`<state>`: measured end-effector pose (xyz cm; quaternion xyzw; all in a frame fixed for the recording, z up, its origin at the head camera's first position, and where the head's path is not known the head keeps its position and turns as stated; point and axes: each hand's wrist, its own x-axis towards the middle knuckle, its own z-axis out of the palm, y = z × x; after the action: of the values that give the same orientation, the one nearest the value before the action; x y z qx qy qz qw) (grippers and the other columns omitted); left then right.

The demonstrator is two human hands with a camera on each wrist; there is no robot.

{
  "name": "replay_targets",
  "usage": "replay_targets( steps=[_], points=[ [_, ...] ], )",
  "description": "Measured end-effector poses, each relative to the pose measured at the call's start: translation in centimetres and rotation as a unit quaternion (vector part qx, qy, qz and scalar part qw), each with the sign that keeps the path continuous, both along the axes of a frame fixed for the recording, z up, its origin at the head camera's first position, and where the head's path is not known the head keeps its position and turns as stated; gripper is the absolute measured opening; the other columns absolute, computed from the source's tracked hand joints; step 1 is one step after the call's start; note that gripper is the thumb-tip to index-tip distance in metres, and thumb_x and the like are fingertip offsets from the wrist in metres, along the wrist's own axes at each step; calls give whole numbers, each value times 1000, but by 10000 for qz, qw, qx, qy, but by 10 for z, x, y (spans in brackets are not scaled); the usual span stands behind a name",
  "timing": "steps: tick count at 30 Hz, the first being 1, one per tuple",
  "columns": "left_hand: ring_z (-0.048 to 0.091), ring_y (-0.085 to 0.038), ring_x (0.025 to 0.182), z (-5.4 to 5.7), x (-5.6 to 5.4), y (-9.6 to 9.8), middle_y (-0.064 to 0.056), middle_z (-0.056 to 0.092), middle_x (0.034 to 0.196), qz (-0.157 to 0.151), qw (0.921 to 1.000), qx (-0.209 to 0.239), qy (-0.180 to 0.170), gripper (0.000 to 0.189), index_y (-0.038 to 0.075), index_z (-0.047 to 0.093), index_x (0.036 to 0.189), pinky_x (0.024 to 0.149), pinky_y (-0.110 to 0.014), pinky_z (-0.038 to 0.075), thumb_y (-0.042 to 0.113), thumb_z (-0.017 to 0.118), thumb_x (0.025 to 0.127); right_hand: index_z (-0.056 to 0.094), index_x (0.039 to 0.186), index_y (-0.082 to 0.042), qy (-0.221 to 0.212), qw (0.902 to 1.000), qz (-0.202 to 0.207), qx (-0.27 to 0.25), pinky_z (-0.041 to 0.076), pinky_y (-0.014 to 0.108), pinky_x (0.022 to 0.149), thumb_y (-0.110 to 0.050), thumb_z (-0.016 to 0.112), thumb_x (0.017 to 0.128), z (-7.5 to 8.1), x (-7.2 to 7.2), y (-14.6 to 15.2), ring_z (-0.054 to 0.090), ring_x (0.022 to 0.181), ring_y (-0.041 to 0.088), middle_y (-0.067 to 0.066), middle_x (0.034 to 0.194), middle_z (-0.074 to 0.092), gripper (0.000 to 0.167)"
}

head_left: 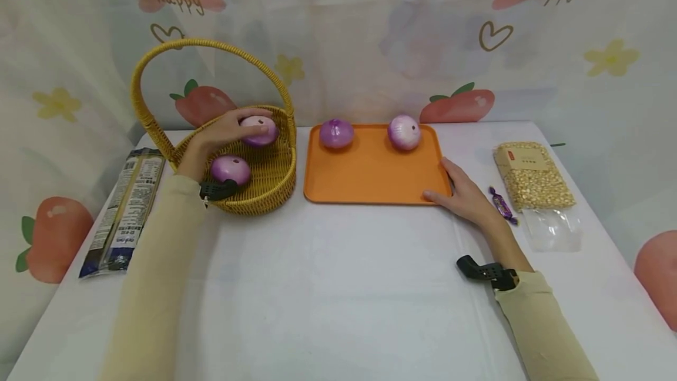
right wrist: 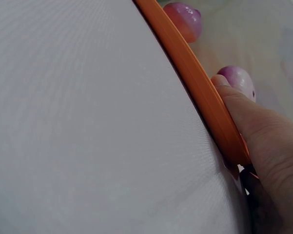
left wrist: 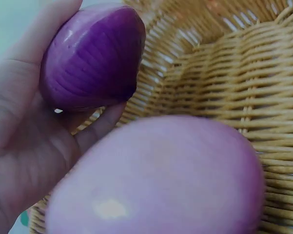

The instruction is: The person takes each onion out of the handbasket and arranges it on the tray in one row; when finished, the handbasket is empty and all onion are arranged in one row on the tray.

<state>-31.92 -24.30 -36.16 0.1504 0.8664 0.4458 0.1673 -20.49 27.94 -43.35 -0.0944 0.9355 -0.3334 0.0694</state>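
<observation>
My left hand (head_left: 224,129) reaches under the handle of the yellow wicker basket (head_left: 270,201) and grips a purple onion (head_left: 260,131) near its back wall. In the left wrist view, thumb and fingers curve round that onion (left wrist: 95,58). A second onion (head_left: 231,170) lies in the basket close to my left wrist. On the right, my right hand (head_left: 465,193) holds the orange tray (head_left: 370,178) at its near right corner, thumb over the rim (right wrist: 205,95). Two more onions, a darker one (head_left: 336,133) and a paler one (head_left: 404,132), sit along the tray's back edge.
Left of the basket lies a long printed package (head_left: 124,210). Beyond my right hand are a purple-wrapped candy (head_left: 502,206) and a clear bag of yellow grains (head_left: 534,175). A patterned cloth (head_left: 359,46) hangs behind the white-covered table (head_left: 328,287).
</observation>
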Motion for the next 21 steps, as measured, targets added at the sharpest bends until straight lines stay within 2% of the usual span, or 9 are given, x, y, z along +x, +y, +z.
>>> replay_targets(
  steps=[5, 7, 13, 14, 17, 21],
  points=[
    [47, -14, 126, 10, 8, 6, 3, 45, 146, 54, 9998, 26, -187, 60, 32, 48, 142, 111, -39, 35, 50, 66, 88, 8, 156, -4, -3, 10000, -7, 30, 15, 60, 117, -45, 68, 88, 0, 1, 1, 14, 147, 44, 25, 160, 13, 100],
    [47, -15, 126, 16, 13, 9, 2, 45, 146, 32, 9997, 70, -243, 61, 29, 47, 142, 111, -40, 35, 48, 66, 88, 7, 156, -5, -19, 10000, -10, 60, 15, 60, 117, -46, 68, 88, 1, 0, 1, 14, 147, 44, 25, 160, 12, 100],
    [47, -15, 127, 19, 19, 11, 3, 46, 145, -154, 9998, 60, -88, 60, 25, 49, 141, 111, -40, 36, 47, 66, 89, 7, 156, -4, -32, 10000, -11, 40, 15, 60, 118, -45, 67, 88, 0, 0, 2, 14, 147, 44, 25, 160, 12, 100],
    [48, -15, 125, 17, 19, 10, 4, 47, 145, -180, 9998, 49, -55, 59, 27, 50, 141, 110, -39, 37, 48, 66, 88, 7, 155, -3, -33, 10000, -2, 24, 15, 60, 117, -45, 67, 88, -1, 0, 1, 14, 147, 45, 26, 160, 12, 100],
    [51, -15, 120, 23, 23, 12, 5, 49, 142, -289, 9996, -9, -23, 56, 27, 52, 139, 104, -34, 40, 46, 66, 89, 7, 155, -3, -44, 10000, -13, 35, 14, 60, 118, -46, 67, 88, -1, 0, 0, 14, 148, 44, 25, 160, 12, 100],
    [55, -14, 112, 29, 30, 14, 5, 56, 134, -603, 9974, -312, 247, 49, 29, 55, 135, 97, -26, 43, 44, 66, 89, 7, 156, -4, -67, 10000, -17, 43, 14, 59, 118, -46, 67, 88, 0, 0, 0, 13, 148, 43, 24, 161, 11, 100]
  ],
)
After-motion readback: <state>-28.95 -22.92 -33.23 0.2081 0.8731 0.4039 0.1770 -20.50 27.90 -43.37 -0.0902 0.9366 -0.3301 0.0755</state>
